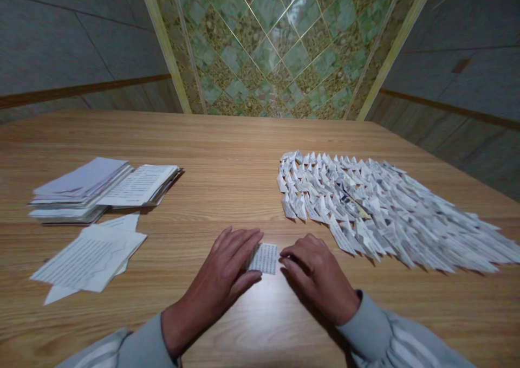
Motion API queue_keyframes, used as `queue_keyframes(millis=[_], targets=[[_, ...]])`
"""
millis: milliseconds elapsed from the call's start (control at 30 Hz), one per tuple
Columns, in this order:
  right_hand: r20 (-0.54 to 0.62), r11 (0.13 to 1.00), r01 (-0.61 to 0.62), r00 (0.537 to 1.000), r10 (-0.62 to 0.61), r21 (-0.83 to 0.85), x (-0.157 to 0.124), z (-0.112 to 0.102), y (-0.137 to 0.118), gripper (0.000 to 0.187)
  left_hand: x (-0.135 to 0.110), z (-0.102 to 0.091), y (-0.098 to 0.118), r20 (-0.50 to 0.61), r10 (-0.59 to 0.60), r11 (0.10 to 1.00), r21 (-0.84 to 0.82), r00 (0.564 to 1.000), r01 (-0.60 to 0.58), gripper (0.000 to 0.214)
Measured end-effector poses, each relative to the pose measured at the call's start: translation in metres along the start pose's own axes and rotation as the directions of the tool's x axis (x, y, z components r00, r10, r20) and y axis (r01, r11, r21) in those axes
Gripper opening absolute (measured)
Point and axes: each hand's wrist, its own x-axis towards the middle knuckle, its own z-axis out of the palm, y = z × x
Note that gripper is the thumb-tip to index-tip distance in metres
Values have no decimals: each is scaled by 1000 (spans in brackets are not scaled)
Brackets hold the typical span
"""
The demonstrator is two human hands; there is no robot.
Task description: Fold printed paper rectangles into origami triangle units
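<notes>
Our left hand [225,265] and right hand [314,273] press open on 1 paper [265,258]; many folded pieces [382,205] done, sheets [93,254] lie unfolded

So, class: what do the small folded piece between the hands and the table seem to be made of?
Folded piece: thin printed paper, matt white; rows of text and a crisp edge show. Table: wood or wood-look laminate, smooth, slight sheen; long grain lines, real or printed cannot be told.
</notes>
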Motion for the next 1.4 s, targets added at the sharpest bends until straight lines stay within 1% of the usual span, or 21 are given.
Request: queue_keyframes(millis=[33, 67, 133, 167, 200, 267, 367, 467, 533, 600, 633, 667, 767, 833, 933, 1067, 1133, 1200, 1300, 1400], targets=[[-13, 999, 13, 1000, -13, 36, 0, 1, -1, 13, 0, -1, 1, 2, 18, 1000, -12, 1000, -18, 53], [-20, 997, 31, 999, -29, 66, 0, 1, -2, 24, 0, -2, 2, -2, 38, 999, -24, 999, -38, 49], [-9, 992, 72, 997, -72, 100, -1, 3, -4, 45, 1, -3, 4, -26, 75, 996, -41, 997, -76, 39], [4, 989, 97, 995, -99, 111, -1, 4, -5, 53, 1, -3, 4, -39, 87, 995, -46, 995, -89, 36], [19, 985, 120, 992, -123, 121, -1, 5, -6, 58, 1, -3, 5, -49, 95, 994, -50, 994, -97, 34], [30, 979, 146, 988, -151, 139, -2, 6, -7, 61, 1, -4, 5, -49, 98, 993, -63, 994, -101, 33], [-8, 978, 145, 989, -146, 147, -2, 7, -5, 55, 0, -5, 5, -15, 108, 990, -89, 994, -109, 45], [-56, 982, 132, 991, -125, 137, -1, 7, -1, 41, 0, -6, 5, 21, 116, 987, -116, 993, -113, 55], [-53, 983, 123, 992, -117, 136, -1, 7, 0, 32, 0, -7, 6, 43, 110, 987, -124, 993, -104, 63], [-20, 983, 116, 993, -114, 142, -1, 7, -2, 27, 1, -10, 8, 68, 112, 986, -132, 991, -102, 68], [1, 983, 114, 993, -116, 147, -1, 6, -3, 25, 1, -11, 10, 82, 120, 984, -140, 989, -108, 63], [20, 982, 112, 993, -116, 151, -1, 6, -4, 25, 1, -12, 11, 94, 126, 982, -151, 988, -111, 51], [49, 983, 95, 993, -104, 155, -2, 7, -8, 17, 1, -14, 15, 73, 153, 975, -174, 986, -139, 6], [57, 986, 75, 995, -84, 149, -2, 8, -10, 10, 1, -13, 17, 16, 179, 969, -174, 984, -173, 16], [59, 989, 38, 997, -47, 142, -2, 10, -12, 17, 0, -13, 19, -57, 216, 961, -162, 975, -222, 25], [42, 992, 9, 999, -15, 128, -1, 13, -14, 22, 0, -15, 21, -95, 252, 959, -109, 963, -261, 26], [34, 994, 2, 999, -6, 111, -2, 14, -14, 22, 1, -15, 22, -88, 260, 961, -79, 962, -267, 27], [36, 996, -4, 999, 1, 84, -2, 16, -15, 23, 2, -13, 21, -62, 260, 961, -84, 964, -264, 30], [52, 999, -29, 998, 27, 34, -3, 20, -16, 21, 5, -10, 18, -7, 250, 958, -146, 968, -249, 28], [28, 996, -89, 996, 89, -7, -2, 23, -16, 17, 6, -10, 16, 56, 280, 941, -214, 958, -262, 28]])
